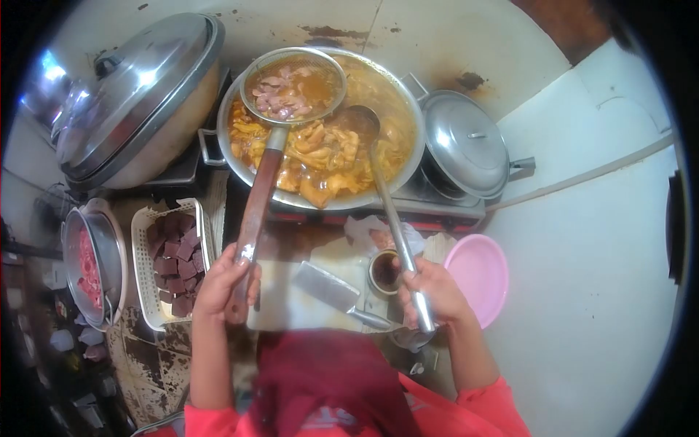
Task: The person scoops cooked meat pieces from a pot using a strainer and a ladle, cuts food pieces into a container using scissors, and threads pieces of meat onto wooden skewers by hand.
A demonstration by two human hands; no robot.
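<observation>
My left hand [226, 282] is closed round the brown handle of a mesh strainer [261, 191]. Its round basket lies over the far left part of a large metal pot [413, 156], with pale pinkish pieces of meat [282, 92] in it. Yellow-brown broth with chunks of meat [328, 164] fills the pot. My right hand [429, 291] grips the long metal handle of a ladle [389, 207], whose bowl sits partly in the broth, right of the strainer. Below the hands, a cleaver [328, 288] lies on a white cutting board [280, 291].
Left stand a large lidded pot [145, 95], a white basket [145, 291] of dark red-brown cubes [175, 262] and a metal bowl [109, 262] with red meat. Right are a lidded pan [466, 146] and a pink basin [480, 280]. A cup [382, 271] with dark contents stands by my right hand.
</observation>
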